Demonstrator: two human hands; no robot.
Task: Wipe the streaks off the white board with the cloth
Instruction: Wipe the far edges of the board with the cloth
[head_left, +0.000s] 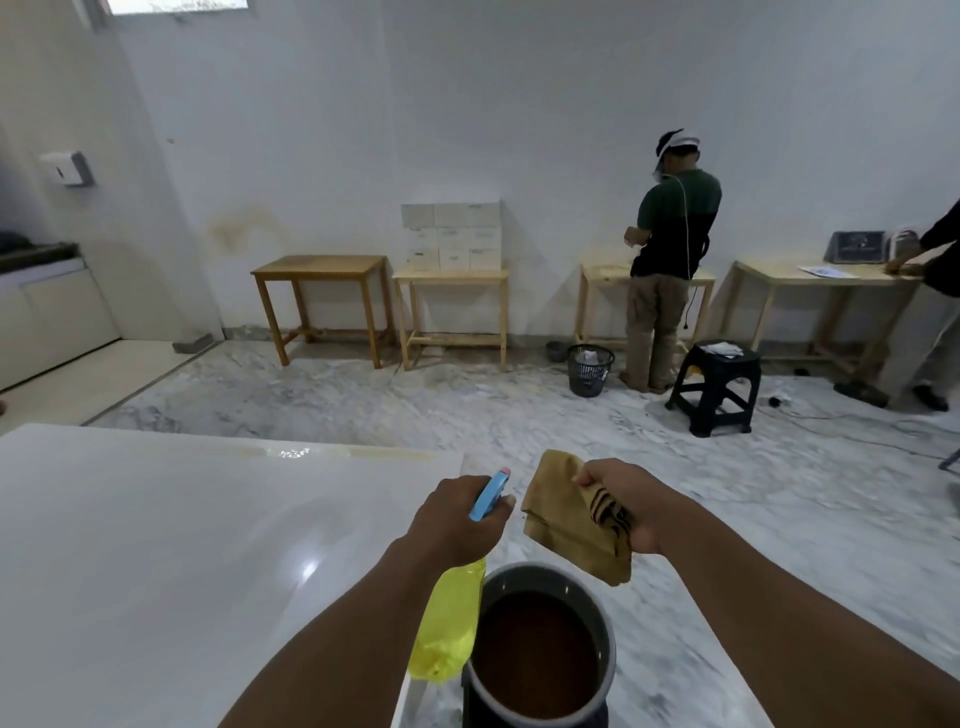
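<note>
The soft, light-looking cloth (563, 525) is being pinched at one edge by the right hand (628, 499); a spray bottle (449, 629) is being gripped by the left hand (457, 519).

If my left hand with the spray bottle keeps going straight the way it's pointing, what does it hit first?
Probably the cloth gripped in your right hand. Your left hand and the spray bottle angle toward its upper edge, though depth is unclear and it might pass just beside.
</note>
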